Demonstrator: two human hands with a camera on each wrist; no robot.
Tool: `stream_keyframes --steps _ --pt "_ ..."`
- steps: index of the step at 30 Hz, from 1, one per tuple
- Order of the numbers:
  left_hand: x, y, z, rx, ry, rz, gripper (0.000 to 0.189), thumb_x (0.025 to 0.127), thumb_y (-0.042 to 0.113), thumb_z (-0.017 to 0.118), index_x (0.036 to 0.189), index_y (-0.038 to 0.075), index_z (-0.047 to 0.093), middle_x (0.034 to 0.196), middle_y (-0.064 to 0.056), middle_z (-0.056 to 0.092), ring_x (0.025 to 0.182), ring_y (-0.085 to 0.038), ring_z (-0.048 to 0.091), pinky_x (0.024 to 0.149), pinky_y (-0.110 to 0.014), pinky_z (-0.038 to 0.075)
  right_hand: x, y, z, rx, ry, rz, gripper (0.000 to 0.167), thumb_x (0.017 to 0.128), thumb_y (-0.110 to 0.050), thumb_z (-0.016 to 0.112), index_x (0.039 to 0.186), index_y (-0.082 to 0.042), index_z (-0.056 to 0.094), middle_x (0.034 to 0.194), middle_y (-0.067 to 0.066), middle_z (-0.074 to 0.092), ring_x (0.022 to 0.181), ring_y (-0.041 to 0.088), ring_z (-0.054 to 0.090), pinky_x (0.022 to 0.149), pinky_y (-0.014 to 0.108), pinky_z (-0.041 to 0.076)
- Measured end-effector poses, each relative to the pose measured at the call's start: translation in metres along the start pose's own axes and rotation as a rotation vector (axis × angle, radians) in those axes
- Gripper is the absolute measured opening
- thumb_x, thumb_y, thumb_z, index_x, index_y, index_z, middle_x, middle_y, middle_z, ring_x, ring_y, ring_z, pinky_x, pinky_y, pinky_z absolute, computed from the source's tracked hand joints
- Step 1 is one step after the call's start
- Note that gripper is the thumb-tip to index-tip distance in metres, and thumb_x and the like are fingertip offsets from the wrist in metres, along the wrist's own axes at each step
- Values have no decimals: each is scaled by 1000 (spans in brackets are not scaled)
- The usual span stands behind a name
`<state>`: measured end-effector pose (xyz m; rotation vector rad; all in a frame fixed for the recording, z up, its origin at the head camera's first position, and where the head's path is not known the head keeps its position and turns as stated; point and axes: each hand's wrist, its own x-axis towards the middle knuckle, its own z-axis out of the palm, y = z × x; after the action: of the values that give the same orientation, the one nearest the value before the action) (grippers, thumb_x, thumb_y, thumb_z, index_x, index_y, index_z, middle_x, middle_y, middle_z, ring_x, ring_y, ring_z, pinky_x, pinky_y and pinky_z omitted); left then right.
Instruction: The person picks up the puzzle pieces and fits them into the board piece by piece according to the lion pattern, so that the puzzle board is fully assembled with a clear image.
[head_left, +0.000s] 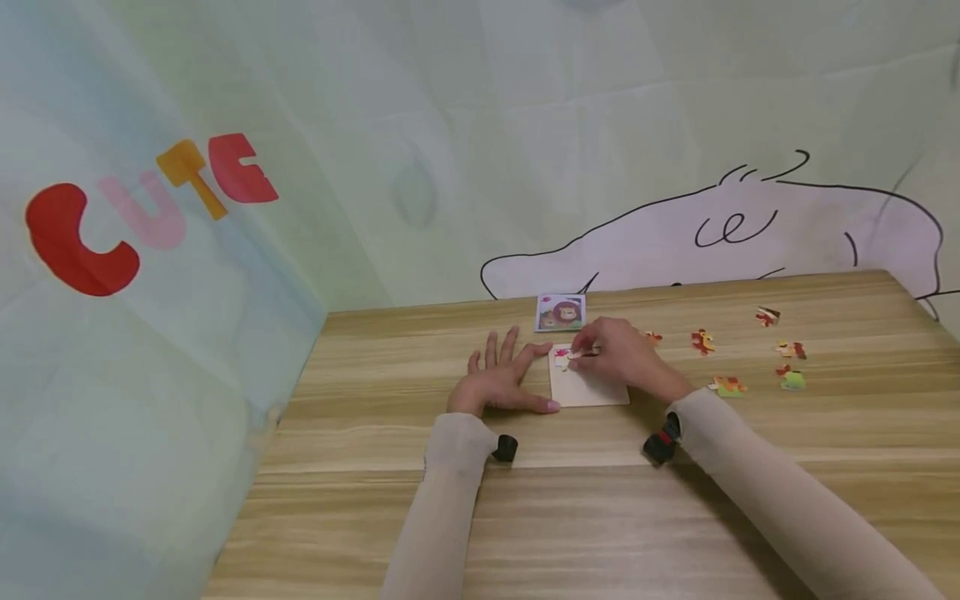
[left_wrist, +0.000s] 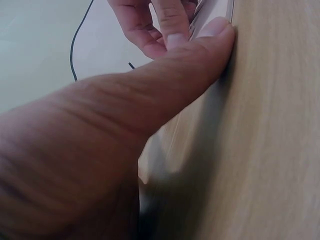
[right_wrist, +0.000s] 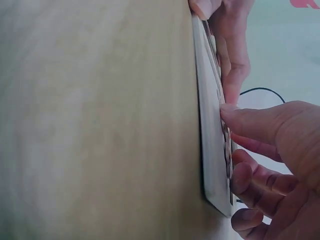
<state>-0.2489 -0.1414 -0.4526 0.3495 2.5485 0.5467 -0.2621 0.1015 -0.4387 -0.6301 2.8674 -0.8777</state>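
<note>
A square white puzzle board (head_left: 588, 393) lies on the table with a pink-marked jigsaw piece (head_left: 561, 354) in its far left corner. My left hand (head_left: 498, 385) is spread flat at the board's left side, its thumb at the near left corner and its index finger at the far left one. Over the board, my right hand (head_left: 621, 354) pinches a small jigsaw piece between thumb and fingers, right beside the corner piece. Fingers largely hide that piece. In the right wrist view the right thumb (right_wrist: 250, 120) presses down at the board's surface (right_wrist: 210, 110).
Behind the board lies a picture card (head_left: 561, 313) with a lion on it. Several loose jigsaw pieces are scattered to the right, among them an orange-green one (head_left: 727, 386) and a red-yellow one (head_left: 702, 342). A printed cloth (head_left: 420, 150) hangs along the table's back and left edges.
</note>
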Motion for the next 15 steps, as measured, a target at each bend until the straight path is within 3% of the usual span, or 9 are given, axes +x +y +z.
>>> stream_keyframes --steps 10,15 --pt "-1 1 0 -13 -7 -6 103 85 69 79 167 54 19 180 5 -29 164 -31 -37 132 -65 -18 3 0 5 23 0 49 16 94 -22 85 106 -12 84 107 8 84 95 22 68 89 41 53" --pt "-1 2 -1 1 -4 -12 103 85 71 78 167 55 18 180 6 -29 164 -31 -35 133 -65 -17 2 -1 4 22 -3 35 15 93 -19 85 106 -11 86 106 6 85 96 20 70 89 40 55"
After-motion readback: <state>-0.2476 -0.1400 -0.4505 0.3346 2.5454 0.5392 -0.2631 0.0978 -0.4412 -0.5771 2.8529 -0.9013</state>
